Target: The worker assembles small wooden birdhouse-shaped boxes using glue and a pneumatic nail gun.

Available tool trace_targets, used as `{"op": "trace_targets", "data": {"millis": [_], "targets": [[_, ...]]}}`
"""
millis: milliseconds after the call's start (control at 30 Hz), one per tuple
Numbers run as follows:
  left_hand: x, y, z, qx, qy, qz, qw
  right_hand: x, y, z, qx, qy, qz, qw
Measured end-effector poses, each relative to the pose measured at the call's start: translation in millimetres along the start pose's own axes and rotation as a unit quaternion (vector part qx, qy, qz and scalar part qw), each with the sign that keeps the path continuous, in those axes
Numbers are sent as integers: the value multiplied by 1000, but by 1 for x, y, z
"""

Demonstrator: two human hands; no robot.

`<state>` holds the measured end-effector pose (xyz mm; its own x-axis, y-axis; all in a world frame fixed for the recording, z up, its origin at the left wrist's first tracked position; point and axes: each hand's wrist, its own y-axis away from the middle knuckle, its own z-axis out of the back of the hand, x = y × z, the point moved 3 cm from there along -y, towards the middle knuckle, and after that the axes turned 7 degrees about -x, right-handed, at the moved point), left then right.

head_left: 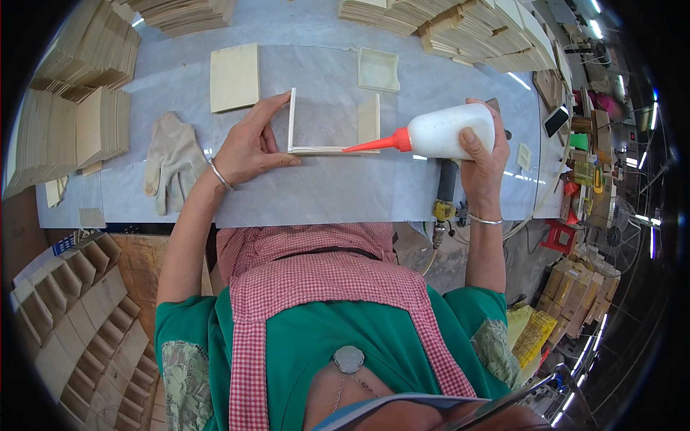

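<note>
My left hand grips the left corner of a three-sided wooden frame, made of thin pale boards and standing on the table. In my right hand is a white squeeze glue bottle with a red cap and a long red nozzle, held on its side. The nozzle tip points left and meets the top edge of the frame's near board, or hovers just over it; I cannot tell which. The frame's far side is open.
Stacks of thin boards line the left and far edges. Nearby lie a square board, a small tray-like wooden piece, a work glove, a yellow-and-black air tool with a hose, and a phone. Wooden boxes stand lower left.
</note>
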<state>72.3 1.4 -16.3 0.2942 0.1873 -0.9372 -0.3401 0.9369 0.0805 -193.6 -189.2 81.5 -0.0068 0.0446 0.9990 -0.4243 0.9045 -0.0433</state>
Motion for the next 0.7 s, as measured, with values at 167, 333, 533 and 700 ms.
{"op": "trace_targets", "data": {"millis": [167, 333, 533, 700], "targets": [[-4, 0, -1, -13, 2, -8, 1000, 3, 3, 20, -40, 10, 11, 999], [2, 0, -1, -6, 0, -11, 1000, 1, 6, 41, -44, 18, 8, 999], [2, -1, -2, -10, 2, 3, 1000, -3, 5, 48, -53, 14, 7, 998], [1, -1, -2, -11, -8, 13, 1000, -4, -1, 45, -55, -2, 5, 998]]}}
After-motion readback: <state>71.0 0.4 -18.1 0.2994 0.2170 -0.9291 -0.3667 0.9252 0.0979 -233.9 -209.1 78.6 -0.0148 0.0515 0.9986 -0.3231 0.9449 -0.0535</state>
